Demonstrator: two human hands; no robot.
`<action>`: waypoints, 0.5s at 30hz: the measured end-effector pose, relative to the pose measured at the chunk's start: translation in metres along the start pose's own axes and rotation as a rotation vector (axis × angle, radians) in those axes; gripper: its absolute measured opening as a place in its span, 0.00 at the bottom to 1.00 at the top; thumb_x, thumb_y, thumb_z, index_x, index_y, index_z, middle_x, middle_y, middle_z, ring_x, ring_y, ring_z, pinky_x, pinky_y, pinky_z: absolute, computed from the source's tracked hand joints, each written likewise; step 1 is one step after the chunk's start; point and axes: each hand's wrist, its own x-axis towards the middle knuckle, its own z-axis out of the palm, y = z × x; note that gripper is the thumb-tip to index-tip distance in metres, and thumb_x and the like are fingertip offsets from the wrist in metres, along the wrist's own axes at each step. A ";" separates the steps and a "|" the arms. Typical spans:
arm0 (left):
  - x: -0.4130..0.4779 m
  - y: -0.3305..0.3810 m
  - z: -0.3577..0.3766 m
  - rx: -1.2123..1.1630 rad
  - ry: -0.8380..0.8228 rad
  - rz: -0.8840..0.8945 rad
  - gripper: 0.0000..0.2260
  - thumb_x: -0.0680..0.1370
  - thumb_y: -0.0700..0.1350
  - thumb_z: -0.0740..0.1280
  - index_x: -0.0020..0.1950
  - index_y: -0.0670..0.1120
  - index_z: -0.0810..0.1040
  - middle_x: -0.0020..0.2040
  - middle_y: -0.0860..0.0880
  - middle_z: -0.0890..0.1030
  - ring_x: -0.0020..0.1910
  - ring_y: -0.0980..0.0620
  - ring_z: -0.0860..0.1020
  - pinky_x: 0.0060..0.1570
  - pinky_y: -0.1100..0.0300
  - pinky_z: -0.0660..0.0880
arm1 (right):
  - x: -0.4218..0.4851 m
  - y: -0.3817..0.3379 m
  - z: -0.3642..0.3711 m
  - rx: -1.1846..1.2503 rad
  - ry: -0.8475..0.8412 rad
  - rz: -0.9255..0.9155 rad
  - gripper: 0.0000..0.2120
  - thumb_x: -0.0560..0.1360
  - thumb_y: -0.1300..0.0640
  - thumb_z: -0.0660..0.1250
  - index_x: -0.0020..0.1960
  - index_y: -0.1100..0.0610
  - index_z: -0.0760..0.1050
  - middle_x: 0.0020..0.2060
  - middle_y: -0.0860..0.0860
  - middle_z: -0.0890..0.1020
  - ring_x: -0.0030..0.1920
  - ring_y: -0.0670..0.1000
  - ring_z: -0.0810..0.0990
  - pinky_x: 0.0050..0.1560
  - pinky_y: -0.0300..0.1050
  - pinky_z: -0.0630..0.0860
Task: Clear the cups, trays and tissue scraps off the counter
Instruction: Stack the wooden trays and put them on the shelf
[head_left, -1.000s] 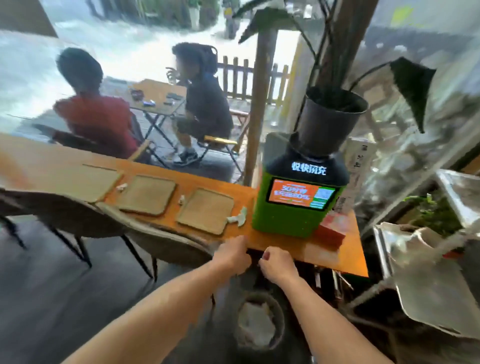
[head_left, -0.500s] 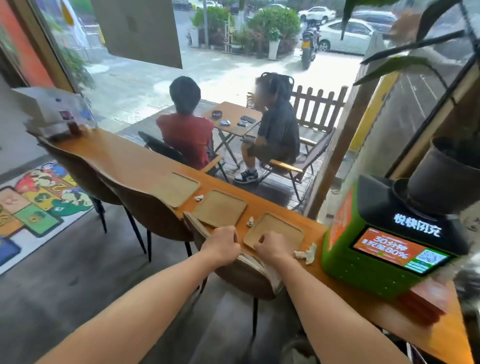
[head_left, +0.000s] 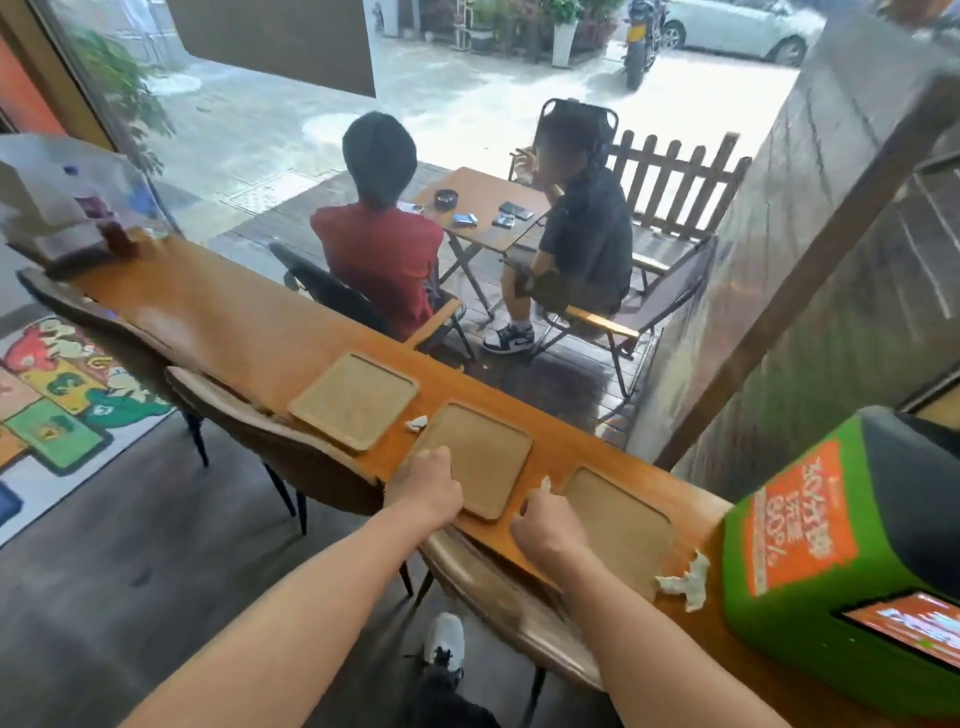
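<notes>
Counting 3 trays (head_left: 480, 460) | 3 tissue scraps (head_left: 685, 580) | left hand (head_left: 427, 486) gripping middle tray | right hand (head_left: 543, 527) pinching scrap

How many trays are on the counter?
3: a far tray, a middle tray under the left hand, and a near tray by the right hand. None looks hidden.

Green kiosk (head_left: 841, 587), chairs (head_left: 291, 441), rug (head_left: 57, 395)
</notes>
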 end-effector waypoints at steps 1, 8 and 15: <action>0.017 -0.005 0.002 0.021 -0.014 -0.003 0.05 0.76 0.44 0.60 0.49 0.48 0.73 0.51 0.47 0.77 0.50 0.45 0.76 0.47 0.51 0.77 | 0.016 -0.004 0.004 -0.003 -0.017 0.018 0.09 0.74 0.56 0.59 0.47 0.57 0.76 0.52 0.57 0.82 0.48 0.59 0.81 0.47 0.51 0.80; 0.126 -0.039 0.009 0.160 -0.207 -0.078 0.13 0.78 0.47 0.62 0.62 0.45 0.73 0.61 0.42 0.77 0.61 0.40 0.75 0.56 0.48 0.74 | 0.113 -0.037 0.023 0.097 -0.148 0.214 0.17 0.75 0.53 0.62 0.60 0.61 0.76 0.59 0.59 0.80 0.55 0.61 0.80 0.51 0.50 0.79; 0.189 -0.064 0.039 0.063 -0.370 -0.243 0.29 0.78 0.49 0.65 0.75 0.40 0.62 0.71 0.40 0.69 0.69 0.38 0.69 0.65 0.47 0.70 | 0.145 -0.043 0.059 0.257 -0.120 0.553 0.28 0.75 0.51 0.63 0.72 0.62 0.64 0.70 0.60 0.68 0.69 0.62 0.69 0.68 0.51 0.67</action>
